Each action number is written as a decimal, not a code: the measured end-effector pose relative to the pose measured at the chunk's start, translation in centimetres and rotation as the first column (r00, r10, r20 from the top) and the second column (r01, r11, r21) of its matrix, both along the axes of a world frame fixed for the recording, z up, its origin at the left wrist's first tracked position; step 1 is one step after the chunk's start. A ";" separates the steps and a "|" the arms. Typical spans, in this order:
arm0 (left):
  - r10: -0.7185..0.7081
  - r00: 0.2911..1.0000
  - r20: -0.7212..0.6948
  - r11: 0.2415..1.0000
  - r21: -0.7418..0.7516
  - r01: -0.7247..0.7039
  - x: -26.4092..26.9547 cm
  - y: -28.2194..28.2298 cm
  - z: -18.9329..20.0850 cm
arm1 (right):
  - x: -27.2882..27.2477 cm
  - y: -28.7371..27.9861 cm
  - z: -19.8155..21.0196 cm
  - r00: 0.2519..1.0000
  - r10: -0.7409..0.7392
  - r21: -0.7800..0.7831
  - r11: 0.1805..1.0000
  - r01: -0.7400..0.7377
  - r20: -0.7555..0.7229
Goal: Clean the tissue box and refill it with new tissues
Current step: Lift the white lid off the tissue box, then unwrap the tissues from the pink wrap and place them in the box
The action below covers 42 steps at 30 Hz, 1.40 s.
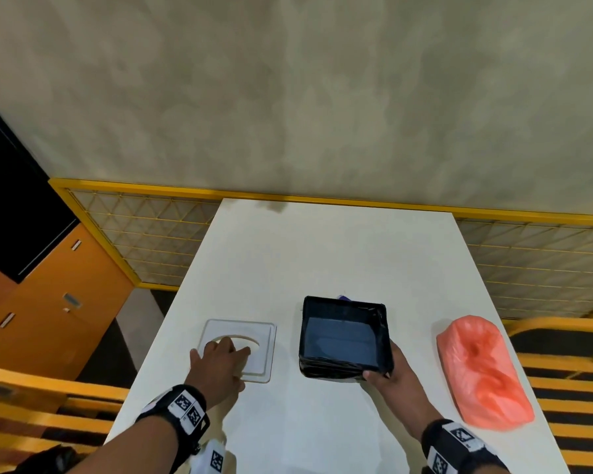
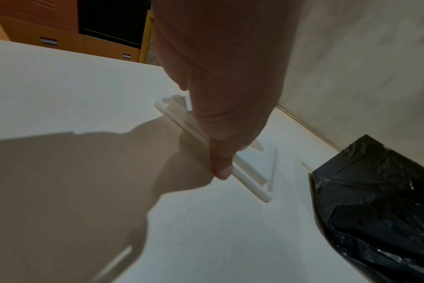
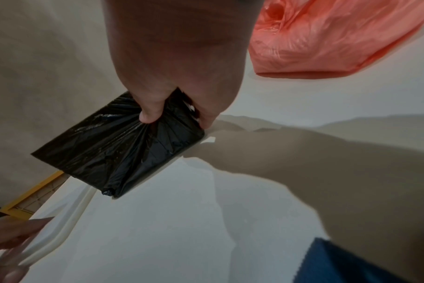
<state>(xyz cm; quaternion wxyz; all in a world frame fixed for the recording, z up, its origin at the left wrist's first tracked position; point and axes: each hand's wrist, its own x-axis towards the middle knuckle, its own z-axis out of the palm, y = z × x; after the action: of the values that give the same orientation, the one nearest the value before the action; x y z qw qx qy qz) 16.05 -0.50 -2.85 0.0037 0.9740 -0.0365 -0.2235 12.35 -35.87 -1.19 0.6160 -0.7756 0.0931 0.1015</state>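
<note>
On the near part of the table (image 1: 322, 422), the left hand (image 1: 216, 364) pinches the white lid's (image 1: 266, 350) near edge; the left wrist view shows its thumb (image 2: 220, 168) under that raised edge. Right hand (image 1: 387, 374) grips the near right corner of the open black box (image 1: 343, 336). Just right lies a pink bag (image 1: 483, 374). A purple scrap peeks behind the box, head view only.

Two bare forearms reach up from the bottom of the head view, each with a black wrist strap. The left hand (image 1: 220, 362), lower left of centre, grips with thumb at the near edge. The right hand (image 1: 389, 371), lower right of centre, pinches with its thumb.
</note>
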 end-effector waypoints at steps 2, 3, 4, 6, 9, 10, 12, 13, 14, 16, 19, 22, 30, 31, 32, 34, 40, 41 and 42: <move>-0.005 1.000 -0.003 1.000 -0.006 0.005 0.0 -0.2 0.1 | -0.1 0.0 0.0 1.000 0.000 0.006 1.000 0.000 -0.001; -0.014 1.000 0.001 1.000 -0.009 0.014 0.0 -0.2 0.1 | -0.1 -0.1 0.0 1.000 0.005 0.003 1.000 -0.005 0.000; -0.019 1.000 0.007 1.000 -0.003 0.019 0.1 -0.3 0.1 | -0.1 -0.2 0.0 1.000 0.009 -0.003 1.000 -0.009 -0.014; -0.024 1.000 0.019 1.000 0.009 0.023 0.0 -0.3 0.1 | -0.2 -0.7 0.3 0.997 0.002 -0.025 1.000 -0.004 -0.076; -0.038 0.996 0.079 0.999 -0.021 0.039 -0.4 -0.6 0.3 | -0.6 -2.8 1.7 0.994 -0.104 -0.127 0.987 0.101 -0.018; -0.012 0.995 0.103 0.998 -0.066 0.019 -0.5 -0.4 0.1 | -0.7 -4.0 2.3 0.984 -0.165 -0.222 0.959 0.176 0.069; 0.028 0.982 0.187 0.980 -0.196 0.010 -1.3 -0.4 0.0 | -1.2 -7.2 3.4 0.939 -0.230 -0.496 0.803 0.331 0.255; 0.046 0.964 0.262 0.978 -0.208 0.010 -2.1 -0.4 -0.2 | -1.2 -8.8 3.8 0.933 -0.224 -0.639 0.681 0.357 0.282; 0.075 0.964 0.256 0.959 -0.283 0.000 -2.4 -0.8 -0.6 | -1.3 -10.5 4.0 0.935 -0.242 -0.740 0.573 0.353 0.259; 0.158 0.956 0.247 0.919 -0.391 -0.051 -3.6 -1.6 -0.5 | -1.3 -12.7 4.1 0.936 -0.324 -0.827 0.483 0.287 0.136; 0.186 0.954 0.236 0.855 -0.518 -0.039 -3.9 -2.6 -2.6 | -1.8 -14.8 2.9 0.918 -0.393 -0.831 0.528 0.178 -0.053; 0.078 0.934 0.347 0.783 -0.602 0.158 -5.2 -6.7 0.4 | -2.6 -15.5 1.0 0.912 -0.388 -0.765 0.625 0.152 -0.136; -0.233 0.971 0.056 0.602 -0.776 0.189 -6.4 -22.3 4.9 | -6.7 -14.7 -1.1 0.865 -0.464 -0.629 0.734 0.255 -0.192; -0.208 0.968 -0.141 0.600 -0.800 0.012 -6.3 -24.8 4.4 | -7.3 -14.6 -1.2 0.862 -0.467 -0.610 0.747 0.263 -0.199; -0.163 0.932 -0.322 0.587 -0.792 -0.171 -6.2 -27.2 4.4 | -7.8 -14.4 -1.3 0.859 -0.469 -0.592 0.758 0.275 -0.202; -0.053 0.828 -0.558 0.541 -0.713 -0.446 -5.7 -30.9 2.9 | -8.6 -14.0 -1.5 0.855 -0.474 -0.545 0.783 0.300 -0.211; -0.004 0.762 -0.648 0.376 -0.707 -0.599 -5.9 -34.8 2.1 | -9.6 -12.6 -0.9 0.879 -0.449 -0.353 0.858 0.374 -0.162; -0.001 0.770 -0.638 0.366 -0.717 -0.593 -5.9 -34.9 2.3 | -9.6 -12.5 -0.5 0.887 -0.437 -0.329 0.868 0.372 -0.149; 0.010 0.762 -0.647 0.349 -0.712 -0.609 -6.0 -34.8 2.6 | -9.6 -12.4 -0.4 0.894 -0.425 -0.294 0.881 0.372 -0.141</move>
<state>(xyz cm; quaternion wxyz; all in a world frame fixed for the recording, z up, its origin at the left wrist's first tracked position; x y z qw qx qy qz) 10.08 -35.30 -0.23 0.5782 0.6944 0.0489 -0.4254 2.71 -48.30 -1.56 0.5044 -0.7989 0.3255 0.0369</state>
